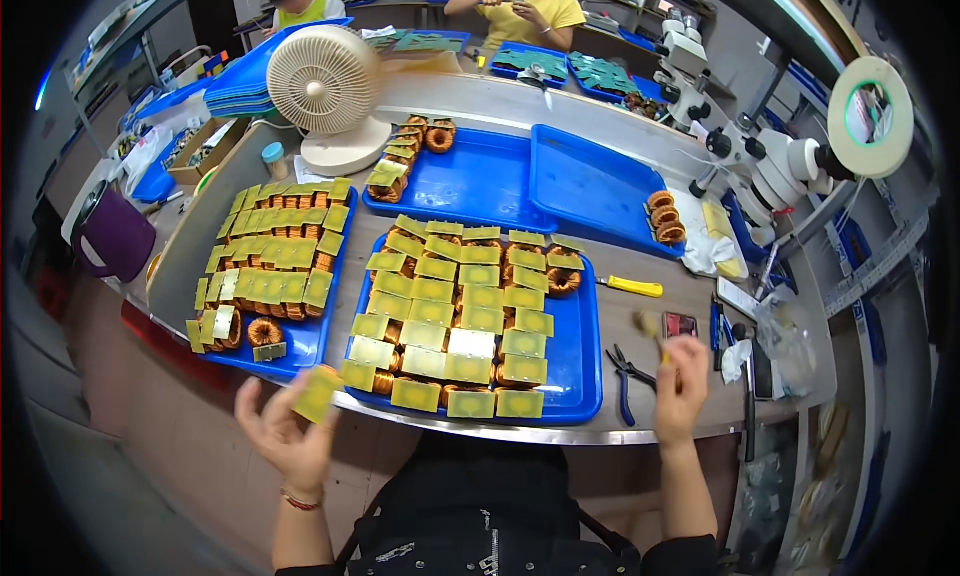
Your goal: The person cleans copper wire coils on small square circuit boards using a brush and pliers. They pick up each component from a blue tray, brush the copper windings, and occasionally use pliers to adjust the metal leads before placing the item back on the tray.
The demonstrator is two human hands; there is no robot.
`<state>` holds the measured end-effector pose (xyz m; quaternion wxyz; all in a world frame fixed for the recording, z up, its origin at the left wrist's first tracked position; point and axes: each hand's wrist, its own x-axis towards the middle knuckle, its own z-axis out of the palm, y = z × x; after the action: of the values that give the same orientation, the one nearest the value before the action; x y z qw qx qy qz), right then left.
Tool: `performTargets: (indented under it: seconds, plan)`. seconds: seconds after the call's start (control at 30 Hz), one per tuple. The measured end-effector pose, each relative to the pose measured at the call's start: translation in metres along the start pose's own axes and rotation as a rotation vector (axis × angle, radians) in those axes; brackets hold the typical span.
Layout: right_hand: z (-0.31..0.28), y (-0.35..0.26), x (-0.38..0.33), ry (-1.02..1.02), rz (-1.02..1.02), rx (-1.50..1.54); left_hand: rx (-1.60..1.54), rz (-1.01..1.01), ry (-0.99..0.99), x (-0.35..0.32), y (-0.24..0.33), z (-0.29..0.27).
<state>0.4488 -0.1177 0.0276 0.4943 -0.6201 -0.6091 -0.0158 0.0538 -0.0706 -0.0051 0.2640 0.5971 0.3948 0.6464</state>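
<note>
My left hand [288, 431] pinches a small yellow-green board [318, 394] at the front edge of the bench. Whether a coil is fixed beneath that board is hidden. My right hand [682, 386] has its fingers closed on a small brush [648, 324] with a tan tip, partly blurred. Near it lie dark-blue-handled pliers [628, 381] and a small reddish box [680, 324]. Between my hands stands a blue tray [578, 376] holding rows of copper coils topped with yellow-green boards. Another blue tray [312, 348] at the left holds similar pieces, with one coil [264, 332] facing up.
Behind are two blue trays [470, 181] [590, 191] with a few copper coils. A beige fan [325, 86], purple kettle [115, 234], yellow-handled knife [635, 287], tape roll [870, 116] and microscope [765, 161] surround the work area. Two people sit across the bench.
</note>
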Motion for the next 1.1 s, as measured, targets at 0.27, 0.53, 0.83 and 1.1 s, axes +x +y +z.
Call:
performTargets:
  seconds: [0.27, 0.53, 0.83, 1.1]
  plan:
    - [0.021, -0.067, -0.072, -0.215, -0.376, -0.018, -0.167, 0.071, -0.413, -0.063, 0.040, 0.093]
    - [-0.011, -0.060, -0.106, -0.078, -0.227, -0.145, -0.068, 0.149, -0.682, -0.069, 0.056, 0.104]
    - [0.000, -0.043, -0.146, -0.316, 0.517, 1.110, -0.684, -0.894, -0.782, -0.055, 0.069, 0.119]
    - [0.031, -0.059, -0.147, -0.349, 0.311, 1.096, -0.788, -1.056, -0.757, -0.057, 0.069, 0.125]
